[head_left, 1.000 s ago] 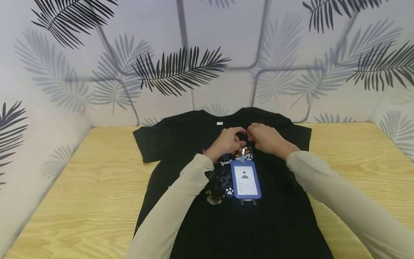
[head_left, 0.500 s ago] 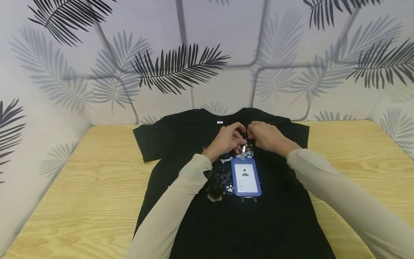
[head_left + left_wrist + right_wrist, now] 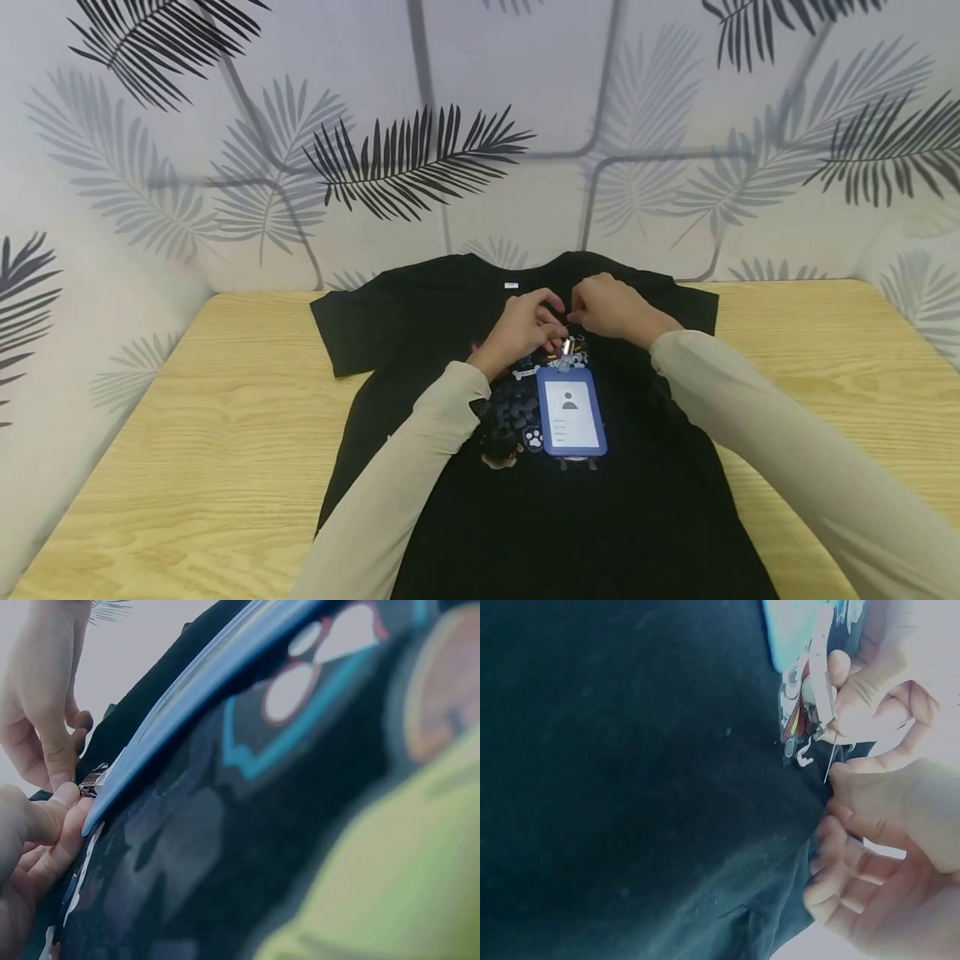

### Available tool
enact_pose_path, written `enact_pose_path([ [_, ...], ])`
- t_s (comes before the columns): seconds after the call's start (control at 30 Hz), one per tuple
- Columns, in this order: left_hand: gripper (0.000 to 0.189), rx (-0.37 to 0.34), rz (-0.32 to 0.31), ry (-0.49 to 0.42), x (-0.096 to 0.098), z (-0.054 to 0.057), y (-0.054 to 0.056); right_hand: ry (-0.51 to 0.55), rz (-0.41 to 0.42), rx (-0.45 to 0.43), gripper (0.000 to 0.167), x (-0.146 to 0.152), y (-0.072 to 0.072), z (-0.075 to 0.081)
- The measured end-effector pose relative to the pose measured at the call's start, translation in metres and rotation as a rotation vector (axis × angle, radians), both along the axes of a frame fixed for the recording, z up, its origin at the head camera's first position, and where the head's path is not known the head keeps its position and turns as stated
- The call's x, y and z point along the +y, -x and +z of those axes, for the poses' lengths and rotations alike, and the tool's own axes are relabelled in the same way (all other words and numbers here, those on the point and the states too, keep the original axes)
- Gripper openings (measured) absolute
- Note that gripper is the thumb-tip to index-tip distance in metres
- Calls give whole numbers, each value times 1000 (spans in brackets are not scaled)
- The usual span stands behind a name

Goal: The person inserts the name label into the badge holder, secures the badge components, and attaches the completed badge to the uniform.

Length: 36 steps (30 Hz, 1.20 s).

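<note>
A black T-shirt (image 3: pixel 480 533) with a printed cartoon front lies spread out, neckline at the far side. On its chest lies a blue ID badge holder (image 3: pixel 547 417) with a white card. My left hand (image 3: pixel 521 329) pinches the metal clip (image 3: pixel 567 347) at the holder's top between thumb and finger. From that clip a thin, unlatched pin (image 3: pixel 830 759) sticks out beside a small hook (image 3: pixel 805 755) in the right wrist view. My right hand (image 3: pixel 611 308), fingers curled, pinches a gathered fold of the shirt right at the pin's tip.
The shirt covers the middle of a wooden table (image 3: pixel 217 467), which shows on both sides of it. A wall covering with a leaf pattern (image 3: pixel 420 162) rises directly behind the table's far edge. A white label (image 3: pixel 512 285) marks the shirt's neckline.
The right hand has shifted slightly up and left, its wrist lifting a little. The left hand keeps its pinch at the clip, and the badge holder lies almost where it was.
</note>
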<state>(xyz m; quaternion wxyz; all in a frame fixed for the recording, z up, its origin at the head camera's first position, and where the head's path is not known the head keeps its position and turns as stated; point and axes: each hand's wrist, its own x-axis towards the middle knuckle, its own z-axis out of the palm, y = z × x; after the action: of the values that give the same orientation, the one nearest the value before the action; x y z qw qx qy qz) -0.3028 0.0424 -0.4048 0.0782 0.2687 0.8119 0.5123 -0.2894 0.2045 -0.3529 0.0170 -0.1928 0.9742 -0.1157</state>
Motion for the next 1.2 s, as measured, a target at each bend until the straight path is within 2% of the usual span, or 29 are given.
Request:
enact_pose_path([
  [0.17,19,23,33,-25,2,-2,-2,-11,12,7,11,-4,2,0],
  [0.33,21,89,44,-29,2,-3,-3,12,70,101,12,-6,0,-3],
  [0.47,25,114,46,-31,2,-4,-3,39,100,143,12,-7,-1,-5],
  [0.57,26,125,46,-12,3,-3,-3,49,113,160,12,-6,-1,-8],
  [0.67,27,169,45,24,3,-3,-4,45,141,186,14,-7,-1,-10],
  [0.77,26,205,72,45,4,-2,-4,49,168,222,15,-8,-2,-11],
  [0.9,23,153,89,-6,4,-2,-5,107,132,209,9,-8,-3,-11],
  [1.0,22,112,66,-29,2,-2,-4,179,101,157,7,-5,-3,-11],
  [1.1,23,63,28,-1,-2,0,0,254,75,97,9,2,-4,-10],
  [1.2,25,28,-24,72,-5,3,2,287,2,53,10,15,-9,-7],
])
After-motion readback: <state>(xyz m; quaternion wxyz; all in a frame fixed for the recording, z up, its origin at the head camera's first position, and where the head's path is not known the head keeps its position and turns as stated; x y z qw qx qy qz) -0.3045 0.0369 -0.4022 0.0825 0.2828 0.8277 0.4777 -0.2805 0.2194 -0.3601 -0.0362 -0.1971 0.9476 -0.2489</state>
